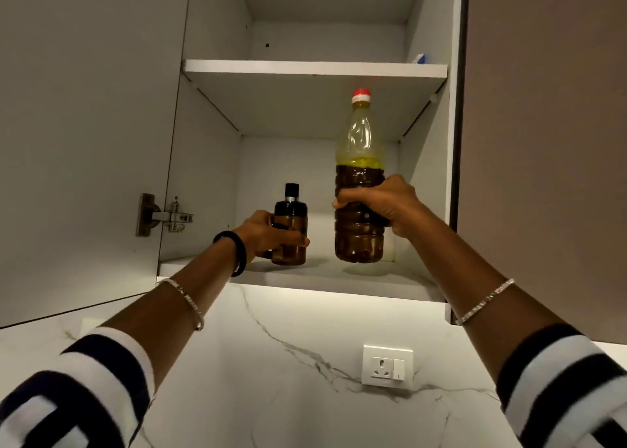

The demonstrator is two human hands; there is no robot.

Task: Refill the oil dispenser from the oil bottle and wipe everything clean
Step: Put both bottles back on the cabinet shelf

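Observation:
Both my arms reach up into an open wall cabinet. My left hand [268, 232] grips the small oil dispenser [291, 225], a brown glass bottle with a black cap, standing on or just above the lower shelf [339, 278]. My right hand [376, 201] grips the tall plastic oil bottle [359, 176] around its middle. That bottle has a red cap, is about two thirds full of dark oil, and hangs slightly above the shelf, upright.
The cabinet door [84, 142] stands open on the left with its hinge [163, 215] showing. An upper shelf [315, 69] holds a small blue and white object [420, 58] at its right end. Below is a marble wall with a white socket [387, 366].

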